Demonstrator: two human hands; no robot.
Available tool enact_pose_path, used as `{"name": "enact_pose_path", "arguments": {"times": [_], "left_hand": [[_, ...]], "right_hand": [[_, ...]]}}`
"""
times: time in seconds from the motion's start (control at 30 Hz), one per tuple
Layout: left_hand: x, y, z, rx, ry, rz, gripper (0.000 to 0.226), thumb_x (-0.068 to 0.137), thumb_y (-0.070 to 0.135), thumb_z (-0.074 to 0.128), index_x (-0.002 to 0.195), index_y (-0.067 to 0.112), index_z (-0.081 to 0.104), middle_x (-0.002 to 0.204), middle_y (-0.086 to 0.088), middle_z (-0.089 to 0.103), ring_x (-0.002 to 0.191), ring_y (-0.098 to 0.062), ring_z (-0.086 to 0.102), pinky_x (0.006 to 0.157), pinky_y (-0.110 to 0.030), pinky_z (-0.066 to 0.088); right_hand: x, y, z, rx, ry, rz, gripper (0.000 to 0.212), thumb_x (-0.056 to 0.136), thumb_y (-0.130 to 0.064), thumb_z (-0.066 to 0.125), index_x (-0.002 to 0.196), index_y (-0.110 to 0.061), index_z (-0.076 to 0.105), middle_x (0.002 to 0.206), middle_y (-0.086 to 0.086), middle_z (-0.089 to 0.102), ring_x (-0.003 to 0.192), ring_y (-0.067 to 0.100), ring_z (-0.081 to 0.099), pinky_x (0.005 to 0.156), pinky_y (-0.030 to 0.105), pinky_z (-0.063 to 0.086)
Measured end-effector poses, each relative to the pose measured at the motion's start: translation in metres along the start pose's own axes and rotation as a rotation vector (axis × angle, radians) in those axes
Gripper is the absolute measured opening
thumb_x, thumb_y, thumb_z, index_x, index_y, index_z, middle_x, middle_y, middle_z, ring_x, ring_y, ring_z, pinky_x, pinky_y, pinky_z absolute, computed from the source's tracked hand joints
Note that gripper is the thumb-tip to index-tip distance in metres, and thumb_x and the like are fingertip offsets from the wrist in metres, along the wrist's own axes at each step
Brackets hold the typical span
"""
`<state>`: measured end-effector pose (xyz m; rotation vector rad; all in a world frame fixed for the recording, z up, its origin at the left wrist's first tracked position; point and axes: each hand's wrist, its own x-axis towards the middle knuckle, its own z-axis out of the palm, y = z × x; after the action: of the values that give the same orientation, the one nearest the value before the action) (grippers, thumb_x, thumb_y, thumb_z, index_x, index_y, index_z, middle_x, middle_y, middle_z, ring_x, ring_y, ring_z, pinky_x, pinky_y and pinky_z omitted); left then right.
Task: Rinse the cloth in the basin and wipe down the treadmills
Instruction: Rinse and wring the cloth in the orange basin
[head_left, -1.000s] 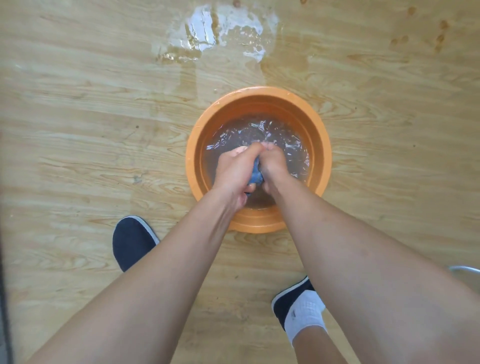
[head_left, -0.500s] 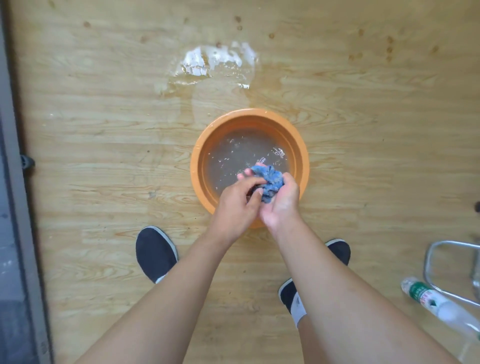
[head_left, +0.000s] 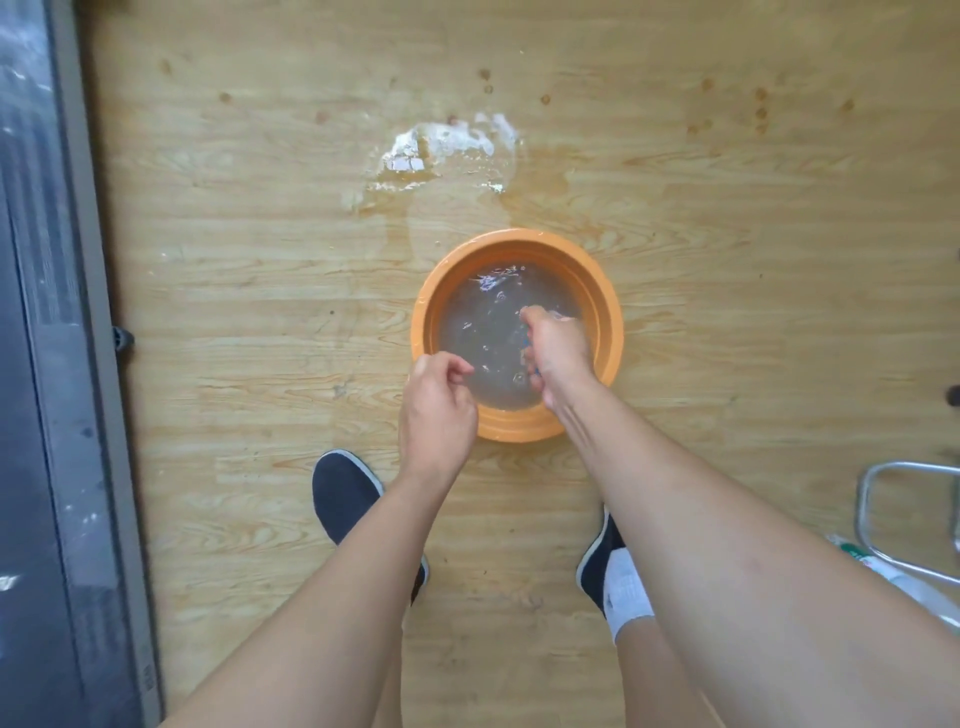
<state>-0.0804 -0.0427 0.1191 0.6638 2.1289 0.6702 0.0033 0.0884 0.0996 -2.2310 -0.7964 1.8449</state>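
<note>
View from my head camera, looking straight down at a wood-grain floor. An orange basin (head_left: 519, 240) sits in the middle, holding cloudy, rippling water. My right hand (head_left: 558, 348) is down in the basin, fingers clenched into a fist around the cloth (head_left: 530, 348). Only a sliver of blue shows at the edge of the fist, so the cloth is in the water, almost wholly hidden by my hand. My left hand (head_left: 439, 410) hovers over the basin's near-left rim, fingers loosely curled and holding nothing.

A puddle (head_left: 447, 150) shines on the floor just beyond the basin. The grey edge of a treadmill (head_left: 47, 364) runs down the left side, well apart from the basin. My dark shoes stand just near of the basin.

Risks, as I judge them:
- Stirring hard could slop water over the rim and spread the puddle.
- The floor is already wet, so a step toward the treadmill could slip.
- Squeezing with one hand may leave the cloth sodden, and it would drip on the treadmill.
- Leaning my left hand on the rim could tip the basin.
</note>
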Motion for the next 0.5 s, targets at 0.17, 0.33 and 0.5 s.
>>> {"name": "enact_pose_path", "arguments": {"times": [0.17, 0.33, 0.5], "left_hand": [[0.010, 0.000, 0.010, -0.001, -0.049, -0.077, 0.029, 0.096, -0.001, 0.047, 0.109, 0.015, 0.068, 0.112, -0.001, 0.058, 0.099, -0.018, 0.062, 0.094, -0.036, 0.052], [0.010, 0.017, 0.019, -0.176, -0.028, 0.032, 0.025, 0.107, 0.015, 0.049, 0.126, 0.018, 0.065, 0.124, -0.001, 0.062, 0.107, -0.008, 0.060, 0.102, -0.036, 0.051], [0.018, 0.031, 0.034, -0.218, -0.250, 0.190, 0.046, 0.107, 0.057, 0.049, 0.145, 0.036, 0.063, 0.158, 0.004, 0.055, 0.151, -0.003, 0.040, 0.127, -0.027, 0.028]], "right_hand": [[0.000, 0.000, 0.000, -0.051, -0.033, -0.066, 0.038, 0.101, -0.043, 0.056, 0.073, -0.023, 0.041, 0.045, -0.007, 0.034, 0.038, 0.016, 0.028, 0.042, 0.021, 0.022], [-0.013, 0.003, -0.009, 0.157, -0.107, -0.002, 0.038, 0.100, -0.044, 0.059, 0.072, -0.023, 0.046, 0.055, -0.005, 0.041, 0.046, 0.013, 0.037, 0.041, 0.021, 0.027], [-0.044, -0.001, -0.018, 0.510, -0.504, 0.259, 0.075, 0.092, -0.078, 0.048, 0.120, -0.011, 0.068, 0.120, 0.011, 0.071, 0.120, 0.027, 0.068, 0.111, 0.042, 0.047]]}}
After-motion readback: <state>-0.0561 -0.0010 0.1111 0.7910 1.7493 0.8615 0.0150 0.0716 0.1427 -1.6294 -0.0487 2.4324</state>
